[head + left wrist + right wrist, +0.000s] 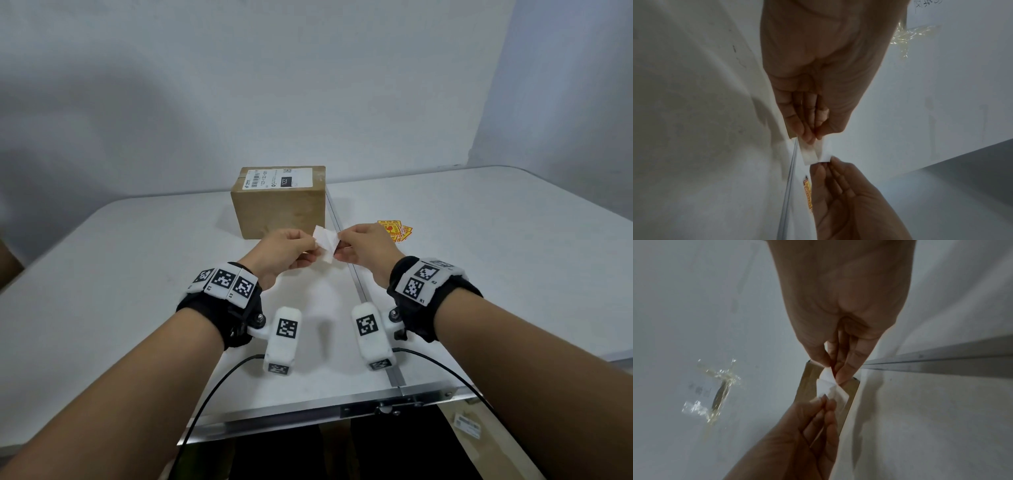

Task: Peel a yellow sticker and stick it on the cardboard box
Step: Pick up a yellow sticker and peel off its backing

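Observation:
Both hands hold one small sticker (325, 243) in the air above the table, its white backing side facing me. My left hand (291, 250) pinches its left edge and my right hand (359, 246) pinches its right edge. The left wrist view shows the sticker (812, 151) as a white strip between my left fingers (807, 129) and the right hand (834, 178). In the right wrist view the white paper (830, 386) bends between my right fingertips (842, 371) and the left hand (818, 410). Just behind the hands stands the cardboard box (279, 205), with a white shipping label on top.
A pile of yellow stickers (395, 229) lies on the white table (137, 274) to the right of my right hand. A metal seam (359, 291) runs down the table's middle. The near table edge (308, 411) is metal, with cables hanging over it.

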The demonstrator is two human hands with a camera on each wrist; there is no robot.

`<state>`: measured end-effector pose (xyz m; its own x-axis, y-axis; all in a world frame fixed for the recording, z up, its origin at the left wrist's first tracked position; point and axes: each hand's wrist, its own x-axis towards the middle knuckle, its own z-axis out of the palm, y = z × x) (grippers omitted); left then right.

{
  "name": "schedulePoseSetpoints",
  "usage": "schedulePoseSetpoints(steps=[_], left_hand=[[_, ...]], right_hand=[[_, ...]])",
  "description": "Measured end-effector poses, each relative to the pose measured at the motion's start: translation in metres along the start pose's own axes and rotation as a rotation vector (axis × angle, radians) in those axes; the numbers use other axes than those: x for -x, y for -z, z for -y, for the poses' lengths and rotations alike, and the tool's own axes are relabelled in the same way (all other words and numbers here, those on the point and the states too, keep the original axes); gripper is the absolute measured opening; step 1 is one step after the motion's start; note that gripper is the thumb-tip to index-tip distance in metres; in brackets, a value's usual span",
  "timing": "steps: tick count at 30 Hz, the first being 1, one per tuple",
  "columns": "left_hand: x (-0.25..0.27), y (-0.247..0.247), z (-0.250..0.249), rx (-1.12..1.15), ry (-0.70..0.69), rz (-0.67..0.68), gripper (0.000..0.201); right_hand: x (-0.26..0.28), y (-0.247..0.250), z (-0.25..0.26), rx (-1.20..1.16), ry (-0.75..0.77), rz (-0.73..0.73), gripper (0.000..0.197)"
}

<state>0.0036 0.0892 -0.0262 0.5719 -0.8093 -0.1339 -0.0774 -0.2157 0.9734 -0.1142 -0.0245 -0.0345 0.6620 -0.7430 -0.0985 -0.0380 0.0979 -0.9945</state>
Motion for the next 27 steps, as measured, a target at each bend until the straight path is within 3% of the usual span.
schedulePoseSetpoints(steps=[5,13,20,27], left_hand=[[-0.004,0.004,0.006,-0.070,0.013,-0.026,0.004],[-0.014,0.013,-0.001,-0.306,-0.012,-0.084,0.017],[-0.024,0.021,-0.016,-0.756,-0.103,-0.193,0.015],[-0.044,-0.024,-0.039,-1.198,-0.244,-0.100,0.013]], right_hand=[[0.001,0.004,-0.006,-0.183,-0.034,0.021,0.017],[-0.006,0.011,-0.011,-0.249,-0.069,-0.149,0.022],[-0.021,0.032,-0.018,-0.350,-0.079,-0.377,0.022],[-0.030,0.061,-0.022,-0.360,-0.040,-0.510,0.015]])
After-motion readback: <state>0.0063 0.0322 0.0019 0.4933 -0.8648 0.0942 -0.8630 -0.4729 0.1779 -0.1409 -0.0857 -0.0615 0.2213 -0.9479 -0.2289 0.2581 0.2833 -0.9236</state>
